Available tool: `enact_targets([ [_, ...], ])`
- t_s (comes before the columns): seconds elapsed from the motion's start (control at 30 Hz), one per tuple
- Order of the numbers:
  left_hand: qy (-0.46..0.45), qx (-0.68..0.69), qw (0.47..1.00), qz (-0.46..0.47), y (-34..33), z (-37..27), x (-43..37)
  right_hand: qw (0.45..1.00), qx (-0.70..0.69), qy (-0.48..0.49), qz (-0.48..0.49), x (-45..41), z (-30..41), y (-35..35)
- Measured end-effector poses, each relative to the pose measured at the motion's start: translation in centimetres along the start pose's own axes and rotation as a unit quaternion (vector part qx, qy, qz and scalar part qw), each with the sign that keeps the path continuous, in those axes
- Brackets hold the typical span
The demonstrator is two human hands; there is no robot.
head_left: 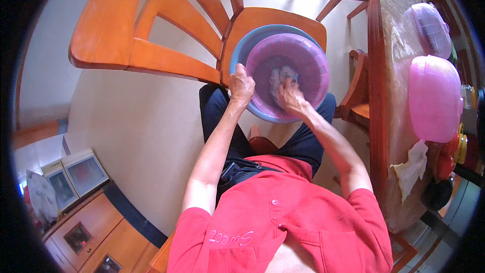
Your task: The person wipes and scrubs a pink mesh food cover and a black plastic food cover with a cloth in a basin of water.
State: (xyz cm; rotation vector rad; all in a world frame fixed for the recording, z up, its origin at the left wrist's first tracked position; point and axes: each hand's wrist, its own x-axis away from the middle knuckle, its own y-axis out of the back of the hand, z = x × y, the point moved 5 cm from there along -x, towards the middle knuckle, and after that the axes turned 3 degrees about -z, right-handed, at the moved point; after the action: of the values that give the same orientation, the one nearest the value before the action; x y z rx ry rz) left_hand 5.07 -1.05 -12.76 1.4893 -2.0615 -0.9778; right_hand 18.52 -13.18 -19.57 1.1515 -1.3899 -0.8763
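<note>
A pink plastic basin (pixel 320 68) sits tilted inside a larger blue basin (pixel 239 51) on the seat of a wooden chair (pixel 265 16). At the left edge, my left hand (pixel 241 86) grips the pink basin's rim with the thumb on top. My right hand (pixel 292 96) reaches down into the pink basin, its fingers on a crumpled whitish cloth (pixel 276 79) against the inner wall. The fingertips are partly lost in the folds. Whether water stands in either basin is not plain.
To the right is a round wooden table (pixel 379 113) with a clear cover. It carries a pink mesh food cover (pixel 435 98), a paler cover (pixel 432 30) and a torn pale sheet (pixel 411 168). A wooden cabinet (pixel 110 231) stands lower left. The chair's slatted back (pixel 174 58) rises at left.
</note>
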Motion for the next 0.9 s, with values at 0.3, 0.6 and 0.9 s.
enact_targets([
  [0.3, 0.040, 0.011, 0.998, 0.036, 1.3, 0.3, -0.6, 0.870, -0.452, 0.013, -0.194, -5.1, 2.4, 7.0],
  [0.6, 0.028, -0.013, 0.999, 0.033, 1.5, 0.3, 0.6, 0.977, 0.094, 0.012, -0.191, -6.8, -7.4, 7.2],
  [0.9, 0.041, 0.111, 0.993, 0.001, 1.3, 0.2, 1.6, 0.965, -0.249, -0.060, -0.053, 1.7, -0.7, 4.9],
])
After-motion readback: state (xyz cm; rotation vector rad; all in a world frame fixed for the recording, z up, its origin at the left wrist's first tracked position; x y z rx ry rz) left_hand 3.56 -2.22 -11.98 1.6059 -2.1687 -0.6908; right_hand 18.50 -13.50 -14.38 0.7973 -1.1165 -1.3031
